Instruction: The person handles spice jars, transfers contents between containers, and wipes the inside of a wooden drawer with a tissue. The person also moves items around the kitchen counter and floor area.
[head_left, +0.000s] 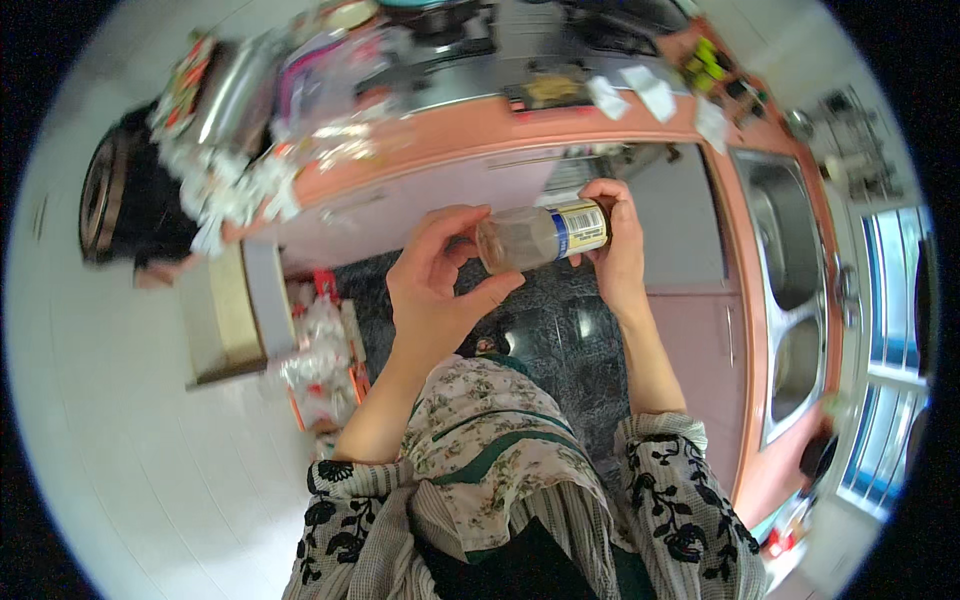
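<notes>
A clear jar (517, 238) with a label lies on its side in the air between my hands, above the floor. My right hand (616, 247) grips the jar's dark-capped end beside the label. The fingertips and thumb of my left hand (442, 277) curve around the jar's other end; whether they press on it is hard to tell. The jar looks cloudy, and I cannot tell what is inside. The label bears writing and a barcode.
An orange-edged counter (450, 127) runs across the front, holding plastic bags, a dark tray (551, 90) and white papers (649, 91). At the right is a double steel sink (784, 232). Bagged goods (319, 360) stand low at the left.
</notes>
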